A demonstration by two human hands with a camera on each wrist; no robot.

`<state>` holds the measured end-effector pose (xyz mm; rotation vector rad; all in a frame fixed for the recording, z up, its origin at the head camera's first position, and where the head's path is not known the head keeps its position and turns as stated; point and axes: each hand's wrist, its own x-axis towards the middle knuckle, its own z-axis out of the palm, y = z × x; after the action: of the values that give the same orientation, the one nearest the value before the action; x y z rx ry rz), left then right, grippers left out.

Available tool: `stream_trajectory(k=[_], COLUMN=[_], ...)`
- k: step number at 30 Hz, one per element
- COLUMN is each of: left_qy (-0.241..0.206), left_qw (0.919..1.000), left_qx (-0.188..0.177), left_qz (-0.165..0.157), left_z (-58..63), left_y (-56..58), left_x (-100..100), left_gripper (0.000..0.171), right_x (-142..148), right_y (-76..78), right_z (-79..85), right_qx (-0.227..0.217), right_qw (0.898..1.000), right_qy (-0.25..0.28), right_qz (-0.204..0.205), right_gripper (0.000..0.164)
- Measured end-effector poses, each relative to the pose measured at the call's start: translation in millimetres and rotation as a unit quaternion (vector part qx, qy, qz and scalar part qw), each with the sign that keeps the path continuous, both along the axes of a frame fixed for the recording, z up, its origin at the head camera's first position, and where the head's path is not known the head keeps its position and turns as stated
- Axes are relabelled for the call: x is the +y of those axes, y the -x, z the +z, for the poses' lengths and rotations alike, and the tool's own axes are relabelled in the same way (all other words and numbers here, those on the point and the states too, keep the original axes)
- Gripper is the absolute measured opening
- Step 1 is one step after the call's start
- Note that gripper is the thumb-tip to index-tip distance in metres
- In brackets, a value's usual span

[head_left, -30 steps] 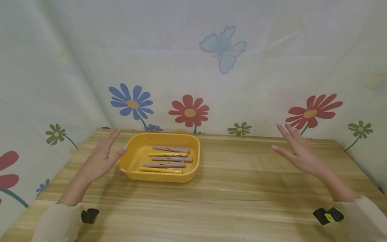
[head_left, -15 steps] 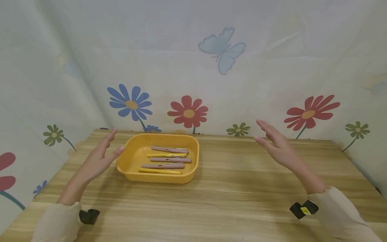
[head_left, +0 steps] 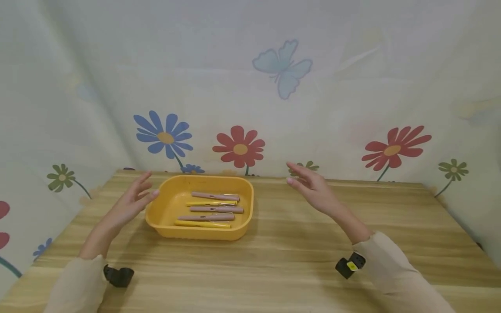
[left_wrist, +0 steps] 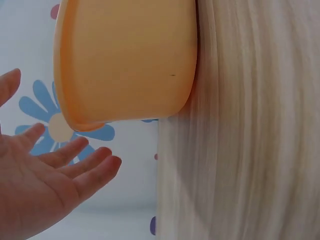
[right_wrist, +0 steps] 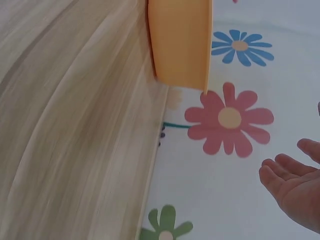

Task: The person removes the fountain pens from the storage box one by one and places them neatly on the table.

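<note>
A yellow plastic basket point(head_left: 199, 233) stands on the wooden table, left of the middle. Inside it several pens lie side by side, some mauve like this pen point(head_left: 217, 209) and some yellow like this one point(head_left: 203, 224). At the basket's left side my left hand point(head_left: 127, 205) hovers, fingers spread and thumb near the rim. The left wrist view has the basket's outer wall point(left_wrist: 130, 60) beyond that hand, with a gap between. My right hand point(head_left: 316, 191) is in the air to the right of the basket, its palm turned toward it, holding nothing.
The wooden table point(head_left: 297, 265) reaches back to a pale curtain point(head_left: 336, 108) printed with flowers and a butterfly. Each wrist carries a black camera, one on the left sleeve point(head_left: 76, 284) and one on the right sleeve point(head_left: 395, 269).
My right hand has moved a long way left toward the basket. The left hand stays by the basket's left side, and the whole head view has shifted slightly. Basket and pens keep their places.
</note>
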<state>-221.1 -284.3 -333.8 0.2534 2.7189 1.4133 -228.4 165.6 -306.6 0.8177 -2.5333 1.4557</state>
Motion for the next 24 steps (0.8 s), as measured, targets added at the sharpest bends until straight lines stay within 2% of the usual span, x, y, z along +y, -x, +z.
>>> stream_trajectory(k=[4, 10, 20, 24], left_qy=[-0.002, -0.002, 0.003, 0.018], left_qw=[0.9994, 0.9980, 0.9975, 0.9976], left_qx=[-0.024, -0.049, -0.047, -0.044], left_qz=[-0.025, -0.040, -0.052, -0.052], left_z=[-2.1, -4.7, -16.4, -20.7], left_y=[4.9, 12.7, 13.8, 14.9], left_x=[-0.2, -0.9, -11.3, -12.5], left_gripper=[0.076, 0.079, 0.072, 0.070], right_x=[-14.7, -30.9, -67.2, -81.2], right_y=[3.8, 11.2, 23.9, 27.0], right_z=[1.1, -5.2, -17.9, -20.6], right_qx=[-0.002, -0.028, -0.083, -0.090], right_qw=[1.000, 0.999, 0.996, 0.995], right_qy=[0.009, 0.018, 0.016, 0.009], right_qz=[0.004, 0.006, 0.022, 0.038], right_gripper=[0.049, 0.049, 0.048, 0.047])
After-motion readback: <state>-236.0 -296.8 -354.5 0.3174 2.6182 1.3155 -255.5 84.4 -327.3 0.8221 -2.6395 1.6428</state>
